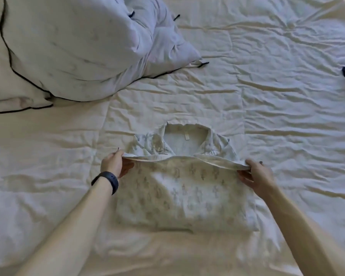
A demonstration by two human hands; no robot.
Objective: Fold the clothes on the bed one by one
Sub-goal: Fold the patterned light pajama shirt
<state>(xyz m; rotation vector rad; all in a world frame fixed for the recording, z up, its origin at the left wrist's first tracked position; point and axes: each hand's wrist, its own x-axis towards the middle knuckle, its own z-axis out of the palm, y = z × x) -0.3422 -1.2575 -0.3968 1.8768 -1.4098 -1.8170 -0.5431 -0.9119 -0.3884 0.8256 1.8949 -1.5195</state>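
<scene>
Left hand at nine o'clock and right hand at three each pinch the raised hem of the shirt; its collar lies toward twelve.

All I look down on is the bed, spread edge to edge with a cream quilted cover — creased all over, faint stitched lines crossing it. At the far left a plump white pillow leans on a flatter pillowcase trimmed in thin black piping; small black ties show at the pillow's open end. The light is soft and even — shadows stay pale.
</scene>
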